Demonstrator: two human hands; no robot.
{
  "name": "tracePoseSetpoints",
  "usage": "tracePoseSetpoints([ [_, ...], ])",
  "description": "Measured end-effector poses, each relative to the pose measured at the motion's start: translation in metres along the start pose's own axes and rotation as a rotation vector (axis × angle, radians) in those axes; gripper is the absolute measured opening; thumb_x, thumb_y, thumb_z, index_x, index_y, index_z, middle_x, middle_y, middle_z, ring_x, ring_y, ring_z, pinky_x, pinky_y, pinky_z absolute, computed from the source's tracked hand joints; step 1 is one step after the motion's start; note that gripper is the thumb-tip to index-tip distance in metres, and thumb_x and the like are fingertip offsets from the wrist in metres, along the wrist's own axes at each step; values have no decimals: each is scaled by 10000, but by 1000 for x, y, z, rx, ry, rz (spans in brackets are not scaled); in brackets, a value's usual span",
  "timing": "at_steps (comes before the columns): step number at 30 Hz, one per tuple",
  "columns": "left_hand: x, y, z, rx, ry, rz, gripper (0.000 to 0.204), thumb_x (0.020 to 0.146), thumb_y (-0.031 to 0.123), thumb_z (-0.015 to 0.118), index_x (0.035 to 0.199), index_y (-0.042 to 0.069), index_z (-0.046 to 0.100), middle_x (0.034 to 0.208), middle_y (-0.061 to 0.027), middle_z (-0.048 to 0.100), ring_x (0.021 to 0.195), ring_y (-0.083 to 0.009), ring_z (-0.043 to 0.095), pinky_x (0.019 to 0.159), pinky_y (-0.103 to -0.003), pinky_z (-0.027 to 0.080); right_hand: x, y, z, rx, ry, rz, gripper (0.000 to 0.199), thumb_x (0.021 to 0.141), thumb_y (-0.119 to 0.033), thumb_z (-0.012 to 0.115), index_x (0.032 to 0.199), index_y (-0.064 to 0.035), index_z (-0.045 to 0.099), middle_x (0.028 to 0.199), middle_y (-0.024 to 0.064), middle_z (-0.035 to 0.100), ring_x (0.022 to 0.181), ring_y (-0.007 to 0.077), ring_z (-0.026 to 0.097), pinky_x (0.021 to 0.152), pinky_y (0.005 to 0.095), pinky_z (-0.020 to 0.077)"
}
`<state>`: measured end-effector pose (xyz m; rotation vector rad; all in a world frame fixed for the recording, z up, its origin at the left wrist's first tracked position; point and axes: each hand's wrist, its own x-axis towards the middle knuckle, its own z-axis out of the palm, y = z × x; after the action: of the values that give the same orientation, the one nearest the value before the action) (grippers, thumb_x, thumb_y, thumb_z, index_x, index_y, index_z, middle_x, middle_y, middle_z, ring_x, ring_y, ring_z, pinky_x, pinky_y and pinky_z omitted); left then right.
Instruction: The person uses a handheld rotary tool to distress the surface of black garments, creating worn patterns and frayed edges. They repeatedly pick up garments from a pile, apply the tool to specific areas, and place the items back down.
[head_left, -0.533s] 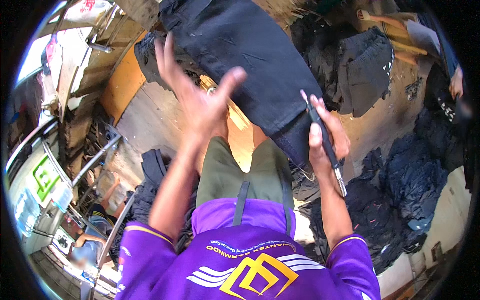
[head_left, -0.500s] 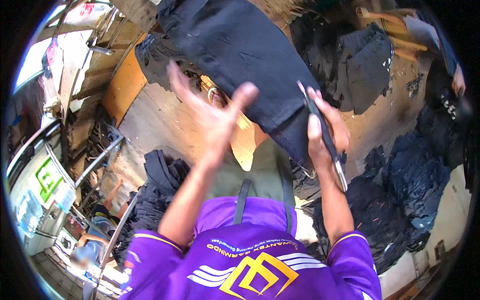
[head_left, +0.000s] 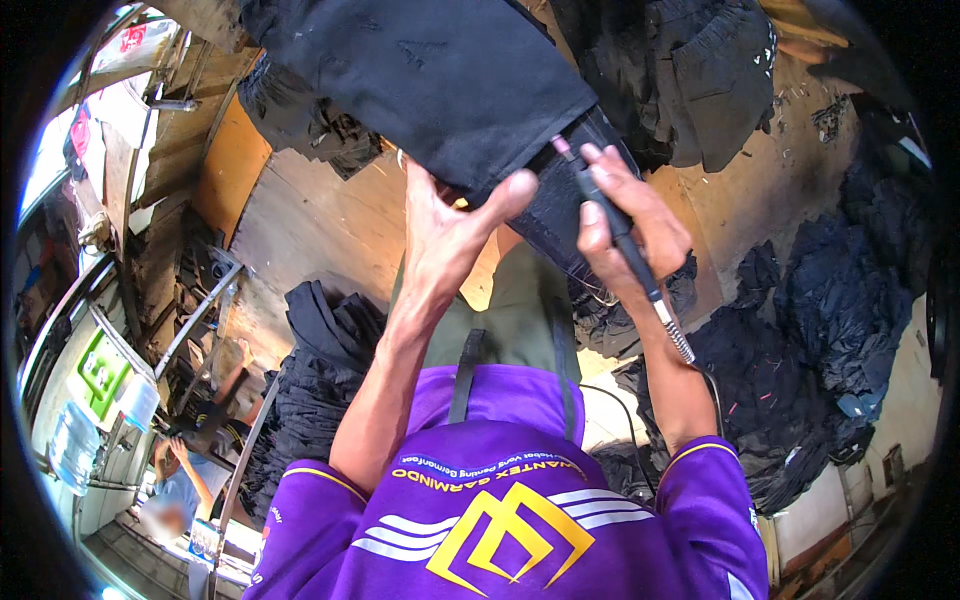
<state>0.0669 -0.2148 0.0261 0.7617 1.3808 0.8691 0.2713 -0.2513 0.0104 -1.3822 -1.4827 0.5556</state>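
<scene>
A black garment (head_left: 400,90) that looks like a trouser leg lies spread in front of me, with small worn slits on its upper face. At its near edge my left hand (head_left: 440,225) has its fingers tucked under the cloth, partly hidden, and its thumb stretched along the top. My right hand (head_left: 645,225) grips a black corded rotary grinding pen (head_left: 622,235). The pen's pink tip (head_left: 560,145) is at the garment's right end, over a lower dark layer; whether it touches, I cannot tell.
Dark garments are heaped at the left (head_left: 325,350), the right (head_left: 835,300) and the far right (head_left: 700,80). The pen's cord (head_left: 715,390) runs down past my right forearm. A brown board (head_left: 320,215) lies beneath. Another person (head_left: 185,480) sits at lower left, beyond a metal rail (head_left: 240,450).
My left hand, spread in the air before, has come to the garment's near edge. The garment has shifted left, and its right end shows a lower layer. The pen has moved slightly left.
</scene>
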Motion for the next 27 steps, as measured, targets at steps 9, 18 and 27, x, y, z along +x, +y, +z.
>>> tracePoseSetpoints([
  [9, 6, -20, -19, 205, 20, 59, 564, 908, 159, 917, 1329, -56, 610, 1162, -153, 788, 1026, -204, 760, 892, -328, 601, -5, -2, 12, -8, -125, -130, 269, 823, -24, 759, 1076, 66, 771, 1025, 226, 809, 1057, 372, 811, 1018, 510, 641],
  [18, -6, -42, -44, 165, 76, -35, 356, 953, -10, 833, 1257, -55, 653, 1070, -110, 786, 923, -148, 758, 817, -276, 632, -13, -7, 16, 36, -267, -129, 306, 788, 6, 797, 1091, 42, 791, 1042, 192, 813, 1099, 362, 803, 1018, 523, 649],
  [27, -7, -49, -37, 47, 142, -40, 351, 876, 52, 941, 842, 92, 594, 721, 140, 378, 639, 32, 343, 542, -181, 296, -11, -7, 20, 34, -355, -168, 320, 818, -8, 828, 1134, 30, 795, 1072, 181, 814, 1145, 355, 789, 1033, 511, 646],
])
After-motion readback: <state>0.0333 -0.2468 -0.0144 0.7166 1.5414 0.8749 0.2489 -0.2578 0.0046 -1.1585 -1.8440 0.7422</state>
